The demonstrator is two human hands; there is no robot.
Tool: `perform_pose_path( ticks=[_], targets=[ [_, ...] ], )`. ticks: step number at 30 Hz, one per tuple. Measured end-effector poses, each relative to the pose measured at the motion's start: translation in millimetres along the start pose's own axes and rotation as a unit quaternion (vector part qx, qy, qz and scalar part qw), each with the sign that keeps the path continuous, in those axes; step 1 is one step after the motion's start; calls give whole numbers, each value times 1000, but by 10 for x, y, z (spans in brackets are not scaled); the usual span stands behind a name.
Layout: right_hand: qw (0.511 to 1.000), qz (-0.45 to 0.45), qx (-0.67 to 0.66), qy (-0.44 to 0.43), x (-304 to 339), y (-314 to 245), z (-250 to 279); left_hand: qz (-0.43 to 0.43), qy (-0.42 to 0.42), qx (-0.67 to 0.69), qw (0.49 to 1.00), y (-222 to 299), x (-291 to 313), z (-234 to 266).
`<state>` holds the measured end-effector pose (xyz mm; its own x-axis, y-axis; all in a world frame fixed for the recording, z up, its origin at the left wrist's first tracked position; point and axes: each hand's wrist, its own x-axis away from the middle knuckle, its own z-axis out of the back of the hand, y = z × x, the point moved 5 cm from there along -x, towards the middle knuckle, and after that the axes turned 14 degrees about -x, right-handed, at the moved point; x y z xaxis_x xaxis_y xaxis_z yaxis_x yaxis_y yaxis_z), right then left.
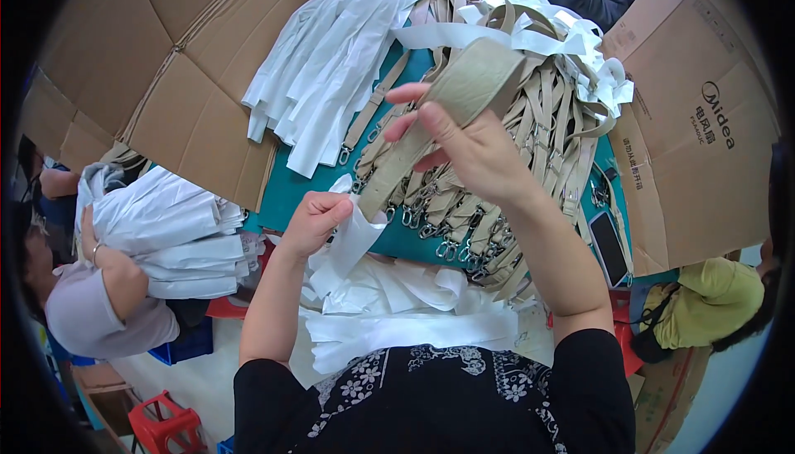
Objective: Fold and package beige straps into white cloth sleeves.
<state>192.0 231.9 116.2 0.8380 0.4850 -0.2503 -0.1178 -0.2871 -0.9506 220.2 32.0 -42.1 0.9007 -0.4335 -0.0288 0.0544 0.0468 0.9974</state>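
Observation:
A wide beige bag strap [474, 80] slants across the middle, above the green table. My right hand [476, 148] holds it between thumb and palm, with the fingers partly spread. The strap's lower end sits at the mouth of a thin white sleeve [352, 239], and how deep it reaches inside is hidden. My left hand [319, 218] is closed in a pinch on the sleeve's edge. Behind and below the strap lies a heap of beige straps with metal clasps [451, 239]. More white sleeves [397, 293] are piled in front of my body.
White-wrapped straps [331, 65] hang over the table's far left. Tall cardboard flaps [207, 73] rise at left, and a cardboard box [696, 139] stands at right. A phone [609, 247] lies near the right table edge. People sit on both sides; a red stool [166, 421] stands lower left.

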Motion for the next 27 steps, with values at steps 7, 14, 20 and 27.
perform_pose_path(
  ticks=[7,14,20,27],
  targets=[
    [960,104,237,-108,81,454,-415,-38,125,-11,991,537,84,-31],
    [862,-86,-493,76,166,863,50,8,250,-180,951,189,404,-117],
    [923,65,-303,226,101,191,533,7,282,-123,951,105,503,-88],
    [968,173,-136,124,85,-290,83,-15,264,-78,961,262,340,-9]
  ],
)
